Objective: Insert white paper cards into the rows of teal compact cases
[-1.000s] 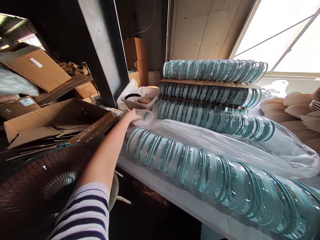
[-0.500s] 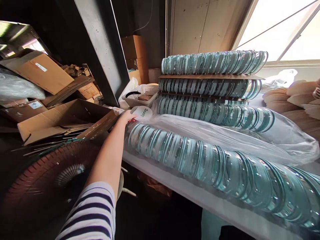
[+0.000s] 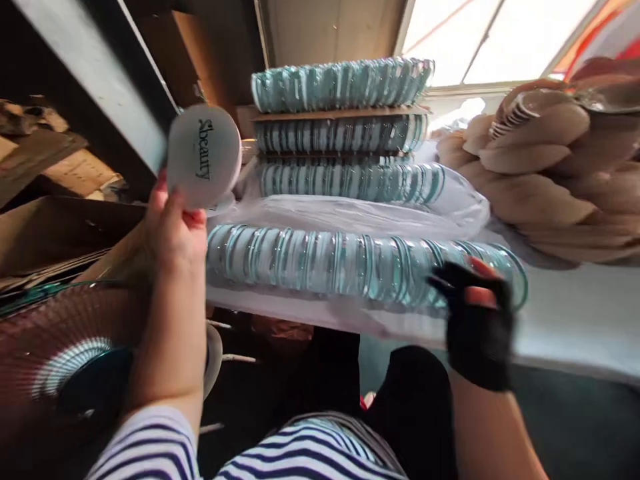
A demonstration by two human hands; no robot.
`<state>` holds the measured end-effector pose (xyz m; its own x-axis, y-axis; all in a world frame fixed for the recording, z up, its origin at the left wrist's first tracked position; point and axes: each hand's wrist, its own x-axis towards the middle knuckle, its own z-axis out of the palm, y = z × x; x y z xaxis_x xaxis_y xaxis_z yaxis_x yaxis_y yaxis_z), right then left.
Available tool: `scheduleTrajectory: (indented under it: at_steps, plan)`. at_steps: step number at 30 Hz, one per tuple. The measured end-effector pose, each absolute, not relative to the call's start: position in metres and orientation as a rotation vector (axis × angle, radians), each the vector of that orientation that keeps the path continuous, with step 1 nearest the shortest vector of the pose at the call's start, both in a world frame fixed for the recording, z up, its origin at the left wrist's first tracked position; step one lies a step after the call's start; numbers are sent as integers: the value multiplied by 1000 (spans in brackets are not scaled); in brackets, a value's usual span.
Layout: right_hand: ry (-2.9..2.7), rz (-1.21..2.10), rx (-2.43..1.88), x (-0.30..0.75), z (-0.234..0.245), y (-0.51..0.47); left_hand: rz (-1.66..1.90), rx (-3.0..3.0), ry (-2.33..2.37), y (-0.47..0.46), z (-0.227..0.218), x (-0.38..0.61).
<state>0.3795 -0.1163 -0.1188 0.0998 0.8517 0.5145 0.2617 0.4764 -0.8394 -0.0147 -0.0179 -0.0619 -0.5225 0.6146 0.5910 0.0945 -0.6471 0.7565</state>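
My left hand (image 3: 175, 220) grips the lower edge of a white rounded card (image 3: 204, 157) printed with dark lettering that ends in "beauty". The hand is raised at the left end of a long row of clear curved bands (image 3: 320, 263) with teal edges, lying along the table's front. Over the right part of that row is my right hand (image 3: 480, 320), in a black fingerless glove. Motion smears its fingers, so whether it holds or touches anything is unclear.
Behind the front row lies clear plastic wrap (image 3: 345, 215); more stacked rows of bands (image 3: 345, 87) stand farther back. Beige rounded pieces (image 3: 545, 173) are heaped at the right. A fan (image 3: 75, 360) and an open cardboard box (image 3: 65, 230) stand at the left.
My left hand has lifted the white card up from beside the row's left end. The view has swung right, and my gloved right hand has come into sight.
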Motion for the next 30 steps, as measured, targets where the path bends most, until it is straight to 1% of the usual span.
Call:
scheduleTrajectory:
  at_steps: [2, 3, 6, 8, 9, 12, 14, 17, 20, 23, 25, 30]
  plan:
    - [-1422, 913, -789, 338, -132, -119, 2303, 1385, 971, -63, -98, 63]
    - [-1413, 951, -793, 319, -137, -119, 2295, 1387, 978, -86, -120, 99]
    - [-1331, 733, -1030, 298, -137, -121, 1924, 1465, 1041, -134, -181, 168]
    - [-1554, 594, -1117, 317, -129, -126, 1731, 1498, 1018, -142, -203, 176]
    - [-1753, 550, -1119, 332, -124, -129, 1721, 1509, 997, -140, -207, 172]
    - [-2293, 390, -1158, 372, -119, -129, 1855, 1638, 932, -124, -207, 152]
    - [-2427, 283, -1267, 383, -129, -120, 1785, 1883, 886, -114, -206, 149]
    - [-2334, 288, -1238, 381, -159, -106, 1583, 2158, 811, -104, -215, 165]
    - [-1963, 331, -1083, 374, -188, -104, 1603, 2162, 850, -97, -228, 183]
    - [-1694, 261, -1063, 369, -204, -113, 1601, 2235, 918, -94, -236, 190]
    - [-1709, 161, -1072, 367, -206, -118, 1599, 2278, 918, -94, -238, 189]
    - [-2001, -62, -1069, 372, -199, -114, 1620, 2318, 846, -92, -235, 184]
